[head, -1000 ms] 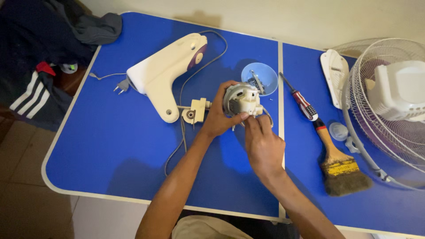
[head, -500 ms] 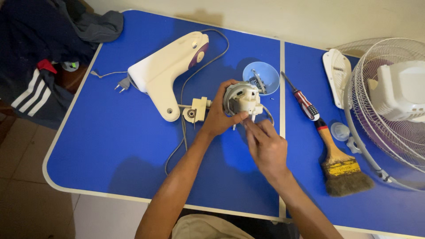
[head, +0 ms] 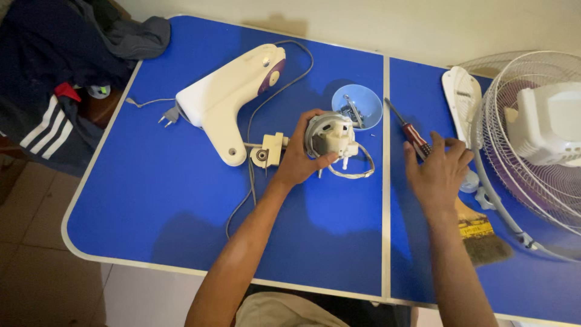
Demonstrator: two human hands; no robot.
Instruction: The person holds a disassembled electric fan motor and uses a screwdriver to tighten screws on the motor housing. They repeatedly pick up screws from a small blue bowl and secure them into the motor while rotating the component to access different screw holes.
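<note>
Motor [head: 328, 136], round and grey with white wires, sits near the middle of the blue table [head: 151, 200], gripped by the left hand [head: 299, 158]. Right hand [head: 437, 169], fingers spread and holding nothing, lies over the screwdriver [head: 411, 133] and brush [head: 478, 233]. Behind the motor: a blue bowl [head: 369, 100] of small parts. To the left: a white housing [head: 227, 100] with cord and plug [head: 169, 115]. Far right: a fan guard [head: 526, 163].
</note>
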